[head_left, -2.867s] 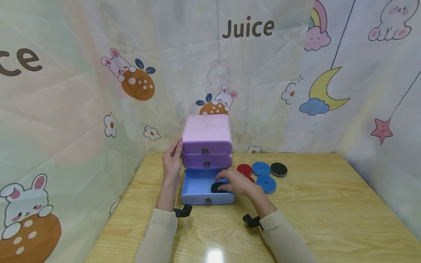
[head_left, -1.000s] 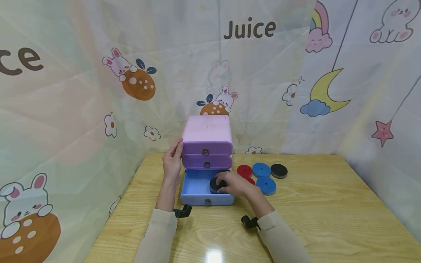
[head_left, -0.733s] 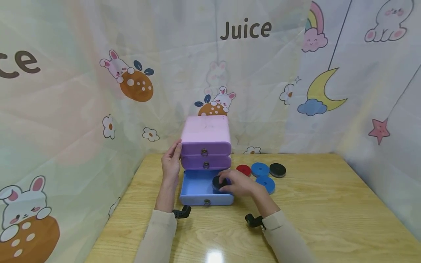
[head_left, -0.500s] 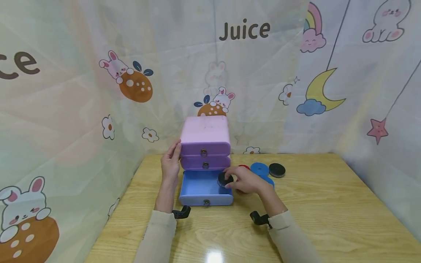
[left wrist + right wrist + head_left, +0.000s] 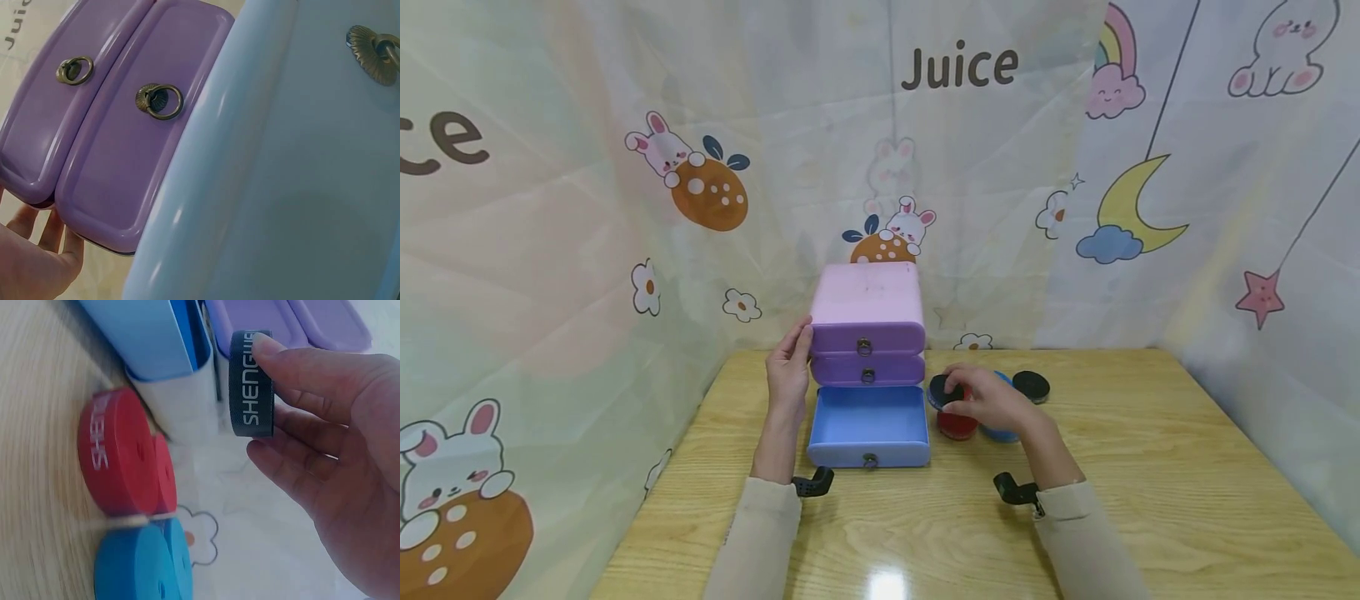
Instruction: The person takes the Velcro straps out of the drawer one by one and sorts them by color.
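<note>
My right hand pinches a black tape roll between thumb and fingers, over the red rolls in the head view. White lettering shows on the rim of the black roll in the right wrist view. To the left, a small drawer cabinet has a pink top, two closed purple drawers and a blue bottom drawer pulled out. My left hand rests against the cabinet's left side; its extended fingers touch the purple part in the left wrist view.
Red tape rolls stand right of the drawer, with blue rolls beside them. Another black roll lies farther right on the wooden table. A printed cloth hangs behind.
My right hand has taken hold of the black tape roll in the blue drawer, lifted it out and carried it right over the red rolls. My left hand has stayed at the cabinet.
</note>
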The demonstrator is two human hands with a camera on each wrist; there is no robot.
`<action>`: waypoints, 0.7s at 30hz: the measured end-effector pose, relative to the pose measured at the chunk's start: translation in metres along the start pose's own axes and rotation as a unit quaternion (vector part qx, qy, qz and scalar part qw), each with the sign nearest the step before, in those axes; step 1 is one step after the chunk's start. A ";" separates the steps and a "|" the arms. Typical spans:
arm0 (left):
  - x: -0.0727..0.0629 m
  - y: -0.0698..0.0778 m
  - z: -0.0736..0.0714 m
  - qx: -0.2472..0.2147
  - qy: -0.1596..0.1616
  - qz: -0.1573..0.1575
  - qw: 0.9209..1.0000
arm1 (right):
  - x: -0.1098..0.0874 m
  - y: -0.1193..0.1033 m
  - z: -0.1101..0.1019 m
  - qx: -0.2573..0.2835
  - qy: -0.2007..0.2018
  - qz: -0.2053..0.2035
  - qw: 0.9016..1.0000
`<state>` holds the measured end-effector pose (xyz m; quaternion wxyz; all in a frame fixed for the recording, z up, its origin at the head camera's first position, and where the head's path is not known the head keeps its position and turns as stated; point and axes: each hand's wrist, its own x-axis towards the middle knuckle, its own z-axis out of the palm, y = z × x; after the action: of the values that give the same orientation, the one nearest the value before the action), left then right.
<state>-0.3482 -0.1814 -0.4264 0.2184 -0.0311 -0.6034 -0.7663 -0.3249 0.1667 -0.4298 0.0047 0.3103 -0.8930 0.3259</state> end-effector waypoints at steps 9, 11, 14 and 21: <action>0.000 0.001 0.000 0.004 -0.003 0.001 1.000 | -0.017 0.020 -0.015 -0.016 0.024 0.013 1.000; 0.000 0.001 0.000 0.007 -0.002 0.001 1.000 | -0.021 0.027 -0.019 -0.029 0.030 0.013 0.999; 0.000 0.001 0.000 0.010 -0.001 0.000 1.000 | -0.029 0.036 -0.027 -0.045 0.035 0.018 0.998; 0.000 0.002 0.001 0.007 0.002 -0.002 1.000 | -0.045 0.058 -0.042 -0.076 0.036 0.063 0.994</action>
<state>-0.3473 -0.1811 -0.4246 0.2182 -0.0265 -0.6081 -0.7628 -0.3291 0.2509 -0.4400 0.0394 0.2401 -0.9322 0.2678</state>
